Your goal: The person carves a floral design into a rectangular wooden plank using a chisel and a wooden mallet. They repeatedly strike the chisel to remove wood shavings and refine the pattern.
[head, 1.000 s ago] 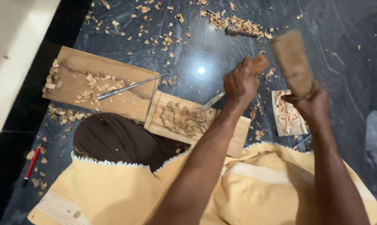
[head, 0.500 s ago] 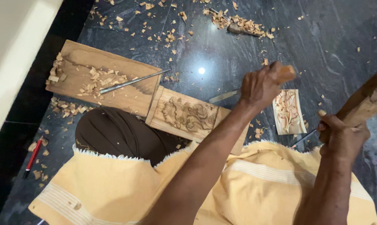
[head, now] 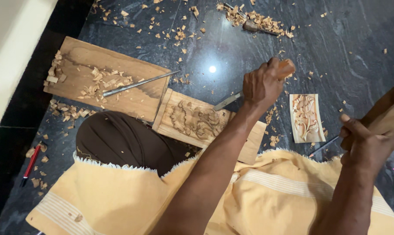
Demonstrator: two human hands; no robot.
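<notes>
My left hand (head: 263, 85) is shut on a wooden-handled chisel (head: 286, 68). Its steel blade (head: 226, 102) rests on the edge of a carved wooden panel (head: 192, 120) lying on the dark stone floor. My right hand (head: 366, 143) grips a wooden mallet (head: 389, 112) at the right edge of the view, held apart from the chisel handle and tilted up to the right. A smaller finished carving (head: 306, 117) lies between my two hands.
A wood plank (head: 88, 65) with shavings and a long metal tool (head: 140, 83) lies at the left. A yellow cloth (head: 118, 200) covers my lap over a brown-clad knee (head: 118, 139). A red pen (head: 31, 163), another chisel (head: 323, 146) and scattered chips (head: 253, 19) lie around.
The mallet has swung from high beside the chisel handle down and out to the right. My left hand keeps the chisel on the panel.
</notes>
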